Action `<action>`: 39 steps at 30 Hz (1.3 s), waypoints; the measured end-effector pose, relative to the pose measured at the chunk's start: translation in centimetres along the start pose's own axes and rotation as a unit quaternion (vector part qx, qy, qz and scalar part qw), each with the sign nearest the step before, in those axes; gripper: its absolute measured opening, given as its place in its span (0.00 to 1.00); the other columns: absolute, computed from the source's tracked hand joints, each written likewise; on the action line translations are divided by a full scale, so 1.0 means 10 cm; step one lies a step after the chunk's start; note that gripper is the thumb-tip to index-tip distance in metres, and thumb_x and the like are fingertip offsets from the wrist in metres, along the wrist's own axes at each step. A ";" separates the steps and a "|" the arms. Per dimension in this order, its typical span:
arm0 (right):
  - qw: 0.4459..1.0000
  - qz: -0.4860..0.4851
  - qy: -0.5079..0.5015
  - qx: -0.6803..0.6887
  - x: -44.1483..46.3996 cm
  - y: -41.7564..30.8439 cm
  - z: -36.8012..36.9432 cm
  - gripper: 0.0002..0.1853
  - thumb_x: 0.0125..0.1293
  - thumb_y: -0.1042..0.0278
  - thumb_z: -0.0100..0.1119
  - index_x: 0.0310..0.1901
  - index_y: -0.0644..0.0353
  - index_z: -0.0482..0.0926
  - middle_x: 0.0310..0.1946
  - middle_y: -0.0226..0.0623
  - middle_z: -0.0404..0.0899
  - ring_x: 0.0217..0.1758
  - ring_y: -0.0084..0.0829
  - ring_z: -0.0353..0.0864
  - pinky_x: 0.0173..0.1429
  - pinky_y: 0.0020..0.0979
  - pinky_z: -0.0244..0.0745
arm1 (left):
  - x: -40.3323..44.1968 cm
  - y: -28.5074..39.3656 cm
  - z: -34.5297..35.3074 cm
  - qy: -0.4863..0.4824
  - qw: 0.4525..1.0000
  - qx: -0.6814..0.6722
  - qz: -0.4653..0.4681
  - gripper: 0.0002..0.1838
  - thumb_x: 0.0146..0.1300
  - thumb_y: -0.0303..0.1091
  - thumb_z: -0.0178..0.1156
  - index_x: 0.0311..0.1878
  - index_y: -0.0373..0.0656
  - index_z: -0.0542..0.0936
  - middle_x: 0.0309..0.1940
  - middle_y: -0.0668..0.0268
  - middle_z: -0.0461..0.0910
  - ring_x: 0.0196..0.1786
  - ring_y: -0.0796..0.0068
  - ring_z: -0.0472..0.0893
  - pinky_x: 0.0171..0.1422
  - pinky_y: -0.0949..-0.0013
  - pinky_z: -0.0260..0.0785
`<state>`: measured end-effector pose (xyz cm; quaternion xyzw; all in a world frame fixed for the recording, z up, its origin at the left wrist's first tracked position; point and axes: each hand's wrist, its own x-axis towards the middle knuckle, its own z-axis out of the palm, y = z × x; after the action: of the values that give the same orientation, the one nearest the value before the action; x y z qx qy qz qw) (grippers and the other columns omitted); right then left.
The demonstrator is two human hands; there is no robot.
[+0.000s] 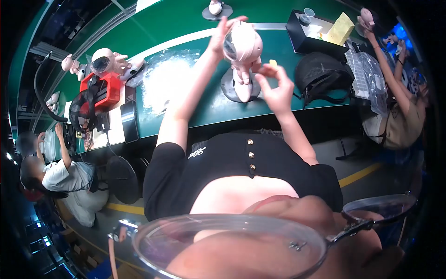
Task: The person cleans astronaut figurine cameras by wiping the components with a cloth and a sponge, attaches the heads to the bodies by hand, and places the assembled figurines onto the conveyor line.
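Observation:
A pale pink astronaut figurine with a dark clear visor stands upright on a round dark grey base on the green bench. My left hand is closed around the visor side and top of its helmet. At the figurine's other side is my right hand, its thumb and fingertips bent close together near the body. What those fingertips pinch, if anything, is too small to tell. A small yellow piece shows just behind the right fingers; whether it is held or worn on a finger is unclear.
Clear plastic wrap lies left of the figurine. Further left are a red bin, another astronaut figurine and a phone. To the right sit a black bag and a black box. Co-workers stand at both sides.

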<state>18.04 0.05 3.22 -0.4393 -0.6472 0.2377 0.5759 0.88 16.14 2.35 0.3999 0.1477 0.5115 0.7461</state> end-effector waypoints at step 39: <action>0.990 -0.016 0.029 0.138 0.33 -0.03 0.27 0.48 0.38 0.73 0.81 0.62 0.65 0.62 0.56 0.42 0.69 0.55 0.32 0.75 0.54 0.31 0.77 | -1.91 0.81 -0.75 0.168 0.415 0.894 0.025 0.48 0.59 0.63 0.56 0.75 0.50 0.48 0.76 0.53 0.43 0.77 0.53 0.44 0.78 0.51 0.37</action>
<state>15.56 3.25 4.67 -0.3519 -0.5977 0.3028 0.6536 -17.29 3.93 0.06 0.7506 0.6338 0.1663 -0.0851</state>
